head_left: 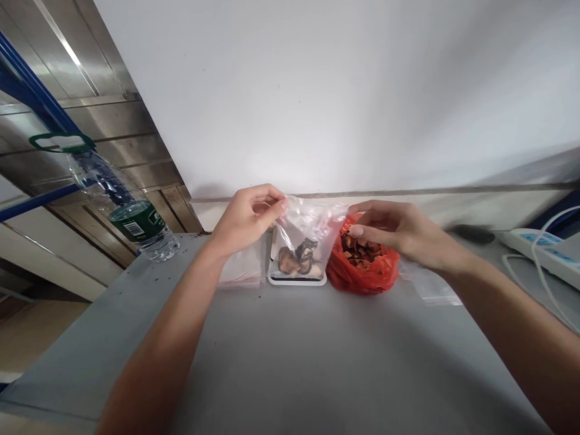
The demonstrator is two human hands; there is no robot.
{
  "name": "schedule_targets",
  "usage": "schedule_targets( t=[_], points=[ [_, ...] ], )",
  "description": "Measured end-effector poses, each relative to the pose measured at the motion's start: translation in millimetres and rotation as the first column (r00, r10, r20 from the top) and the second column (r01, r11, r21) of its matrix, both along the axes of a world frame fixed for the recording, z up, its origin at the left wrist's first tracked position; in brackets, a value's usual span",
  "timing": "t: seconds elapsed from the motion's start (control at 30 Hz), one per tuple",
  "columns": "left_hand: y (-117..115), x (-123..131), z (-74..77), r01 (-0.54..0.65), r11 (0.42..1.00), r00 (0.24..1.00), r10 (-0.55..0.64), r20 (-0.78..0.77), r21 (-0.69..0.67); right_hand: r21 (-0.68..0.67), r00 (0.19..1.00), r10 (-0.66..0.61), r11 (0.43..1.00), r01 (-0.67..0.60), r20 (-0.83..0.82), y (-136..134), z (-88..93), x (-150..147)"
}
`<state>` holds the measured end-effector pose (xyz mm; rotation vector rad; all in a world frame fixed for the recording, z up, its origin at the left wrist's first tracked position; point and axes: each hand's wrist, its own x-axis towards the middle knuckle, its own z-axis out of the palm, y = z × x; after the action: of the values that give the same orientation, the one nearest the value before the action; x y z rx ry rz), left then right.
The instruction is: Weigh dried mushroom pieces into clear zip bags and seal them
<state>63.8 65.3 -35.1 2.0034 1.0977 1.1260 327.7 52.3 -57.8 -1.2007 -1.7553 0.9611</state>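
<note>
My left hand (251, 214) is closed, thumb and fingers pinching the upper left corner of a clear plastic bag (312, 220). Dark brown dried mushroom pieces (296, 260) lie in the bottom of this bag. Beneath it is a small white-rimmed kitchen scale (296, 281), mostly covered. At the bag's upper right corner is my right hand (385, 226), its thumb and fingers apart and fingertips beside the plastic. Under that hand stands a red plastic bag (362, 281) with its mouth spread, full of brown dried pieces (360, 249).
Flat clear bags (242, 269) lie left of the scale, and another clear zip bag (435, 290) lies right. A large empty water bottle (140, 226) stands at the table's left edge. On the right are a white device (539, 248) and a white cable (539, 266). A white wall (339, 109) rises behind.
</note>
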Motion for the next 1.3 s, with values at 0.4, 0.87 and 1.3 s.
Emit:
schedule_targets(
  t=[0.4,0.87,1.3],
  points=[
    [8.8,-4.4,-9.4,0.174,0.954,0.977,-0.135,0.168,-0.245,0.015,0.969,0.247,0.969,-0.247,0.0,-6.4,-7.4,-12.4],
    [-27.3,25.8,4.6,0.24,0.97,0.966,-0.236,-0.102,0.03,0.257,0.987,0.092,0.959,-0.123,0.129,-26.1,2.2,-27.1],
    [-32.4,26.2,3.8,0.274,0.955,0.943,-0.245,-0.224,0.109,0.304,0.983,0.069,0.945,-0.119,0.17,-32.9,11.6,-24.8]
  ],
)
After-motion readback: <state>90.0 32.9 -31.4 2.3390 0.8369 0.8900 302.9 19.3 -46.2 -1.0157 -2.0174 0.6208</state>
